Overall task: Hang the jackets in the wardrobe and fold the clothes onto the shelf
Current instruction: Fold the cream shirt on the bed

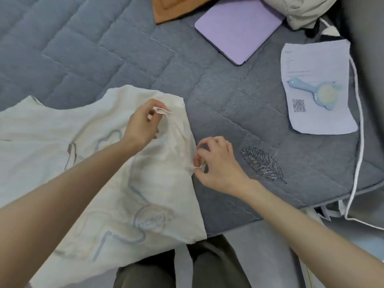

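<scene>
Garment: one white top (62, 132) with a pale blue outline print. It lies flat on the bed (104, 48), under both hands and to their left, and its lower hem hangs off the bed edge toward the person's legs.
Left hand (141, 125): fingers curled, with thumb and forefinger pinching a small bit of the top's right-side edge and lifting it off the cloth.
Right hand (218, 163): pinching the same edge nearer the person, just below and right of the left hand. Its other fingers are loosely curled.
Why held so: two pinches along one side edge probably let that side be pulled taut and turned inward in a straight line (a judgement; no fold is made yet).
Beyond the hands: one purple flat case (239, 30), one orange cloth (172, 9) and one beige bundled garment (301, 9), possibly a jacket.
Right of the right hand: one embroidered leaf (261, 165) on the quilt just beside it. Farther off lies one printed sheet (318, 65) with one blue hairbrush (320, 93) on it. One white cord (360, 121) runs along the bed's edge.
Tally: three garments in view, one of them in hand.
</scene>
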Tool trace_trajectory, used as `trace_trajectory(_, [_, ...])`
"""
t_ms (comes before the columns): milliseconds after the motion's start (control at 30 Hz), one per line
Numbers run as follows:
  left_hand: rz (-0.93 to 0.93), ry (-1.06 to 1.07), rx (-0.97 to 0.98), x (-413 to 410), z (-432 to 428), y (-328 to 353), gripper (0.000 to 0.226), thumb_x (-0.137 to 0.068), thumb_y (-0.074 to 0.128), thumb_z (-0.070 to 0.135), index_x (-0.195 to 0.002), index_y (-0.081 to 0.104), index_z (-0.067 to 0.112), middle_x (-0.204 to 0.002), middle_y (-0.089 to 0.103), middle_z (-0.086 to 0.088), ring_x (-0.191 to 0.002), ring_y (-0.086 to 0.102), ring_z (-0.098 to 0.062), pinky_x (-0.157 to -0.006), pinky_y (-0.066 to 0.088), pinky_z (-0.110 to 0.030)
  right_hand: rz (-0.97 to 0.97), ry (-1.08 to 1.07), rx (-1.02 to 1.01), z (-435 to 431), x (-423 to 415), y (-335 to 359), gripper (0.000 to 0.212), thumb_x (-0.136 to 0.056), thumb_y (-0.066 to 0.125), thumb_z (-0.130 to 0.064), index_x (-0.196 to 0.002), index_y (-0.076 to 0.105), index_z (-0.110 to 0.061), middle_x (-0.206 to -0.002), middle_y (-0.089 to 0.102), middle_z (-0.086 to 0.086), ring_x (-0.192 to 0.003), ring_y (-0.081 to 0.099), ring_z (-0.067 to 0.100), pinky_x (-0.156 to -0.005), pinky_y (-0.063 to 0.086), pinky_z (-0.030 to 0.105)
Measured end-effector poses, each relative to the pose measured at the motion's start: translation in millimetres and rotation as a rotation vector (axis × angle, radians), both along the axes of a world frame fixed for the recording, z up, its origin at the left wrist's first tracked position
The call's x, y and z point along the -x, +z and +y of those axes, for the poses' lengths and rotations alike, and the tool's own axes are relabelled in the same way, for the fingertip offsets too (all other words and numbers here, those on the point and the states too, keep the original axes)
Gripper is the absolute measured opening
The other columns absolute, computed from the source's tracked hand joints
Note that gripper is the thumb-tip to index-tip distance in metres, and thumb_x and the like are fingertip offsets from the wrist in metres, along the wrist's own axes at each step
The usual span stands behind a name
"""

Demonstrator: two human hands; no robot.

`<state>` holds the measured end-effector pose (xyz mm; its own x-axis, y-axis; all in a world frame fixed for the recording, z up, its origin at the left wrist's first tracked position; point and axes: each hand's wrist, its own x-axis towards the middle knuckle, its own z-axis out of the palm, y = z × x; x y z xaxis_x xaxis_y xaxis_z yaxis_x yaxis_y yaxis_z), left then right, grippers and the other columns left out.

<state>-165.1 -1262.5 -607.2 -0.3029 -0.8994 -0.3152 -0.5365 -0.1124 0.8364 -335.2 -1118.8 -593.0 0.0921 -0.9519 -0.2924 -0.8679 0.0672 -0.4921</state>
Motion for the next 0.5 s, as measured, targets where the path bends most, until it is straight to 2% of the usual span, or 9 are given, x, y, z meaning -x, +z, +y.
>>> trace_trajectory(33, [-0.003,0.051,-0.047,-19,2,2,0.029,-0.095,0.042,0.007,-0.084,0.056,0.031,-0.081,0.056,0.013,-0.048,0.052,0.000,-0.042,0.044,-0.018,0.051,0.098,-0.006,-3,-15,6,0.010,-0.085,0.058,-0.027,-0.087,0.055,-0.018,-0.099,0.055,-0.003,-0.097,0.045,0.020,-0.098,0.025,0.030])
trace_trajectory(67, [-0.009,0.095,-0.079,-37,5,4,0.032,-0.095,0.040,0.006,-0.083,0.056,0.031,-0.084,0.058,0.010,-0.048,0.054,-0.002,-0.042,0.044,-0.018,0.078,0.160,-0.038,-6,-32,10,0.009,-0.089,0.053,-0.026,-0.091,0.049,-0.017,-0.088,0.056,-0.003,-0.084,0.048,0.022,-0.094,0.032,0.034])
trace_trajectory(100, [-0.004,0.140,-0.102,-55,7,5,0.034,-0.094,0.038,0.004,-0.082,0.056,0.031,-0.086,0.060,0.008,-0.049,0.056,-0.004,-0.042,0.044,-0.018,0.089,0.185,-0.074,-8,-50,13,0.009,-0.092,0.048,-0.025,-0.094,0.043,-0.017,-0.080,0.053,-0.001,-0.074,0.048,0.025,-0.081,0.038,0.038])
trace_trajectory(133, [0.001,0.184,-0.121,-71,8,7,0.035,-0.094,0.038,0.003,-0.082,0.056,0.030,-0.086,0.061,0.006,-0.050,0.058,-0.005,-0.042,0.043,-0.017,0.086,0.192,-0.110,-10,-68,13,0.010,-0.095,0.045,-0.024,-0.096,0.038,-0.017,-0.077,0.050,0.001,-0.069,0.048,0.028,-0.068,0.038,0.037])
trace_trajectory(200, [0.006,0.256,-0.156,-100,8,9,0.033,-0.093,0.038,0.000,-0.085,0.059,0.024,-0.085,0.062,0.004,-0.050,0.059,-0.004,-0.043,0.043,-0.015,-0.019,0.167,-0.229,-12,-102,11,0.012,-0.097,0.043,-0.024,-0.096,0.033,-0.018,-0.076,0.050,0.004,-0.066,0.049,0.028,-0.058,0.038,0.036])
trace_trajectory(300, [0.010,0.307,-0.206,-137,8,3,0.030,-0.093,0.038,-0.001,-0.091,0.061,0.018,-0.091,0.064,0.000,-0.057,0.061,-0.008,-0.050,0.049,-0.017,-0.189,0.078,-0.415,-16,-148,-1,0.011,-0.097,0.045,-0.027,-0.094,0.039,-0.019,-0.083,0.060,0.004,-0.072,0.057,0.026,-0.068,0.049,0.037])
trace_trajectory(400, [-0.015,0.294,-0.232,-171,13,-6,0.031,-0.095,0.036,0.000,-0.107,0.060,0.016,-0.102,0.062,-0.004,-0.073,0.060,-0.017,-0.061,0.050,-0.023,-0.165,0.072,-0.528,-19,-177,-19,0.011,-0.093,0.049,-0.032,-0.099,0.053,-0.023,-0.095,0.067,-0.004,-0.092,0.061,0.021,-0.078,0.049,0.034])
trace_trajectory(500, [-0.082,0.241,-0.197,-206,19,-14,0.039,-0.096,0.038,0.004,-0.130,0.050,0.019,-0.114,0.059,0.000,-0.091,0.061,-0.022,-0.078,0.052,-0.031,-0.150,-0.060,-0.484,-25,-189,-29,0.016,-0.092,0.050,-0.030,-0.103,0.061,-0.023,-0.097,0.069,-0.004,-0.094,0.062,0.020,-0.078,0.049,0.034])
